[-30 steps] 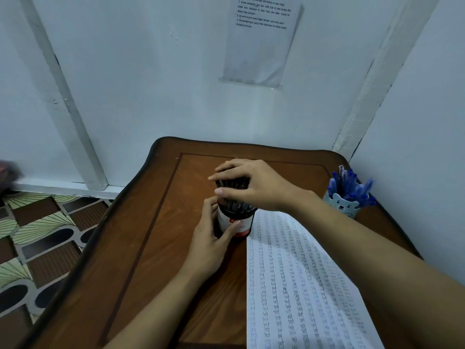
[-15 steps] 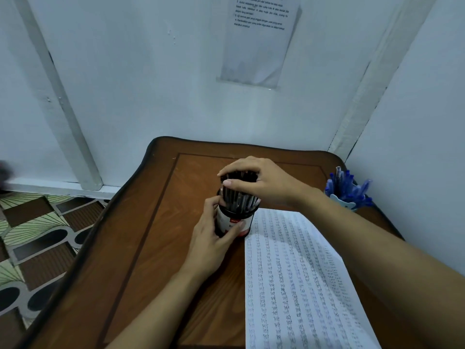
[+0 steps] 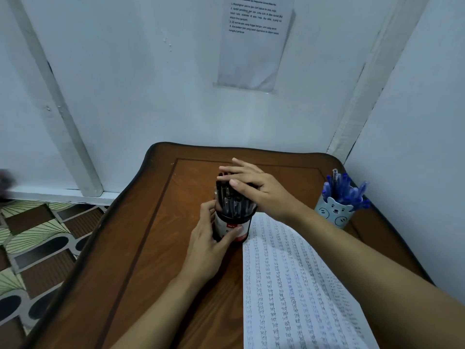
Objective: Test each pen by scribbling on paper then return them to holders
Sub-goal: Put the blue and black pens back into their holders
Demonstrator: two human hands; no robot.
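Left hand [image 3: 205, 244]: reaches from the near edge of the counter [image 3: 141, 248]; the fingers curl round the left side of the black holder [image 3: 232, 226], with the thumb laid across its white label, gripping it.
Right hand [image 3: 254, 187]: comes in from the right, palm down; the fingers lie nearly straight and slightly spread over the tops of the black pens [image 3: 231, 200], grasping nothing.
Black holder: an upright cylinder with a dark rim and a white and red label, standing mid-counter, toward the far edge.
Black pens: slim dark barrels, tightly packed, standing up in the black holder.
Paper [image 3: 302, 285]: a long white sheet filled with rows of small scribbles, running from beside the holder's base to the near edge on the right half.
Bear cup [image 3: 333, 212]: a pale blue cup with a bear face, near the far right corner, holding blue pens [image 3: 344, 187].
Counter: polished brown wood with rounded corners and a dark inlaid border line.
Wall notice [image 3: 254, 41]: a printed sheet on the white wall.
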